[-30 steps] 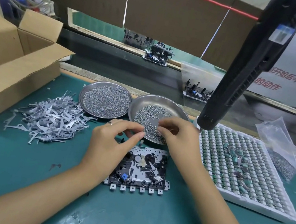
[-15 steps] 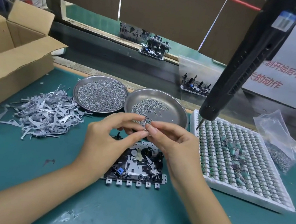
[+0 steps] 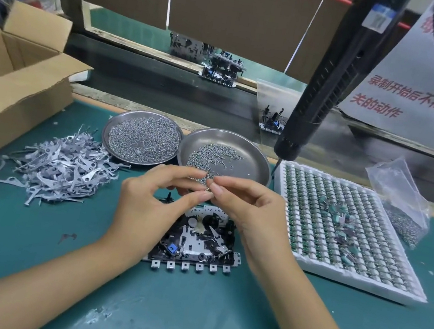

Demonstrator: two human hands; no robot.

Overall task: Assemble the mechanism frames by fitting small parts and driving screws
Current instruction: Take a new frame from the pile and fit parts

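Note:
A black and silver mechanism frame [image 3: 197,242] lies flat on the green mat, partly hidden under both hands. My left hand [image 3: 152,205] and my right hand [image 3: 248,212] meet fingertip to fingertip just above its far edge. Between them they pinch a tiny screw [image 3: 208,188]. Behind the hands stand two round metal dishes of screws, the left dish [image 3: 143,139] and the right dish [image 3: 251,158]. A black electric screwdriver [image 3: 324,90] hangs tip down at the right dish's right rim.
A pile of grey metal levers [image 3: 59,165] lies left of the frame. An open cardboard box [image 3: 8,91] stands at the far left. A white tray of small green parts [image 3: 342,229] fills the right. A plastic bag [image 3: 400,204] lies beyond it.
My right hand left the right dish and came toward me to meet the left fingertips over the frame. The view shifted slightly; the frame stayed put.

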